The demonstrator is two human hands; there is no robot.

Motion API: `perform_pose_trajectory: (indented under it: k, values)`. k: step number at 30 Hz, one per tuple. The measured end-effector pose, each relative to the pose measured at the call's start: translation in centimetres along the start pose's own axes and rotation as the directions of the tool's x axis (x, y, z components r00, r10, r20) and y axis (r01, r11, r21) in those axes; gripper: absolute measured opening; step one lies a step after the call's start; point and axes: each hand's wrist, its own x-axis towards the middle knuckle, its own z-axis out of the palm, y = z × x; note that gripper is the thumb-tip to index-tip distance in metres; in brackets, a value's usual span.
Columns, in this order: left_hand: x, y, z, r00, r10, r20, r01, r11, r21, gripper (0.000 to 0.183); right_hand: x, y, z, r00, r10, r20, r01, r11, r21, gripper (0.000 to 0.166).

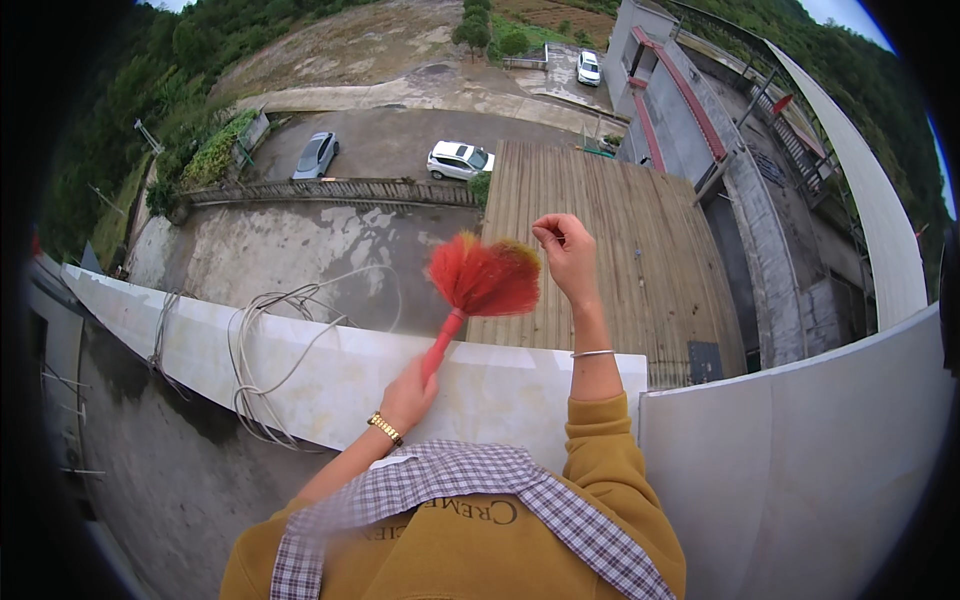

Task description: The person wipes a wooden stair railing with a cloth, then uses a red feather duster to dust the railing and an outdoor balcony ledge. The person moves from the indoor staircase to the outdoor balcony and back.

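My left hand grips the red handle of a brush with flared red bristles tipped yellow. The bristle head points away from me, past the far edge of a pale parapet wall. To the right of the bristles, my right hand is raised with thumb and fingers pinched together. A thin pale line shows at those fingertips, too small to identify. My right forearm reaches over the parapet, near the corner where another wall section begins.
Loose coils of pale cable drape over the parapet on the left, beside a darker tied wire bundle. Beyond the parapet is a drop to a concrete yard and a corrugated roof. Parked cars stand farther off.
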Motion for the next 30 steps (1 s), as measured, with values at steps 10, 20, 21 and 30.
perform_pose_trajectory:
  k: [10, 20, 21, 30]
  values:
    - [-0.1, -0.5, 0.6, 0.993, 0.093, -0.077, -0.090, 0.995, 0.047, 0.041, -0.6, 0.1, 0.5, 0.943, -0.068, 0.327, 0.170, 0.941, -0.294, 0.009]
    - [-0.1, -0.7, 0.5, 0.993, 0.098, -0.065, -0.096, 0.995, 0.029, 0.042, -1.3, 3.0, -1.4, 0.971, 0.225, 0.081, -0.232, 0.969, 0.086, 0.009]
    - [-0.1, -0.5, 0.4, 0.994, 0.090, -0.067, -0.089, 0.996, 0.020, 0.042, -1.7, 2.7, -1.4, 0.974, 0.197, 0.111, -0.204, 0.977, 0.060, 0.010]
    - [0.1, -1.1, 0.9, 0.991, 0.105, -0.077, -0.104, 0.994, 0.018, 0.041, -2.5, 3.4, 1.0, 0.999, 0.046, 0.012, -0.044, 0.990, -0.130, 0.009]
